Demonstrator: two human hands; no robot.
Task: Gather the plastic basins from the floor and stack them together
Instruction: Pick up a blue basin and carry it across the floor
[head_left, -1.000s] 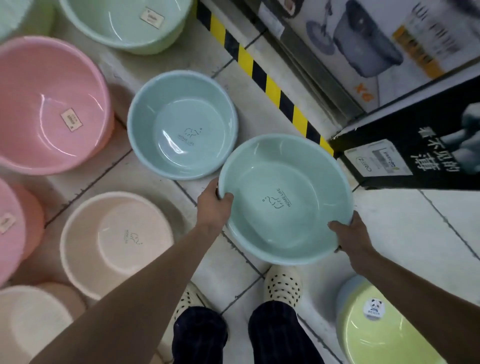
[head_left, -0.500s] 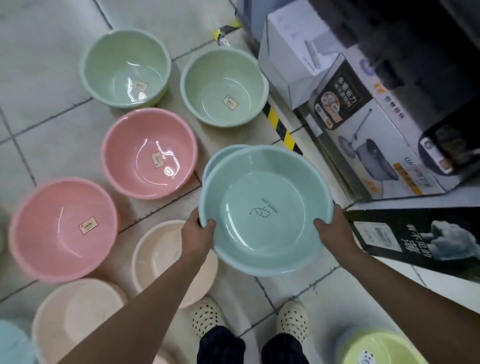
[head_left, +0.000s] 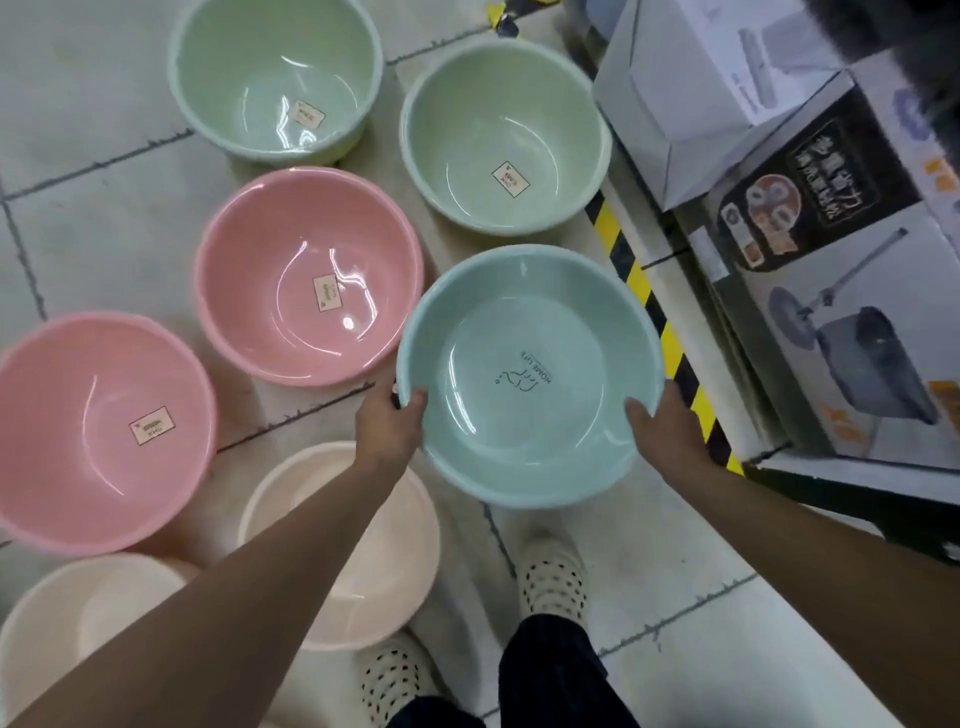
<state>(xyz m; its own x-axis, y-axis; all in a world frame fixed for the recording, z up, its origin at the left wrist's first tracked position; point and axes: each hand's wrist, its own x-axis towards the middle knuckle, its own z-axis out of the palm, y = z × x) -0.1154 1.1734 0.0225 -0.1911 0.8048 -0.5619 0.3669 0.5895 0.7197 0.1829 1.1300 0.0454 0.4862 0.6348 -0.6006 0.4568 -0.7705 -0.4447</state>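
Observation:
I hold a light teal basin (head_left: 530, 374) with a small printed logo inside, level above the floor. My left hand (head_left: 389, 421) grips its left rim and my right hand (head_left: 662, 431) grips its right rim. On the tiled floor stand two pink basins (head_left: 306, 275) (head_left: 98, 431), two pale green basins (head_left: 275, 78) (head_left: 504, 140) and two cream basins (head_left: 384, 561) (head_left: 78, 623). My left forearm crosses over both cream basins. The blue basin seen earlier is hidden under the held one.
Cardboard product boxes (head_left: 831, 260) line the right side behind a yellow-black floor stripe (head_left: 654, 312). My spotted shoes (head_left: 553, 571) (head_left: 389, 680) stand below the held basin.
Both hands carried the teal basin left and forward over the blue basin, which it now hides fully. The view has tilted forward, bringing in the green basins.

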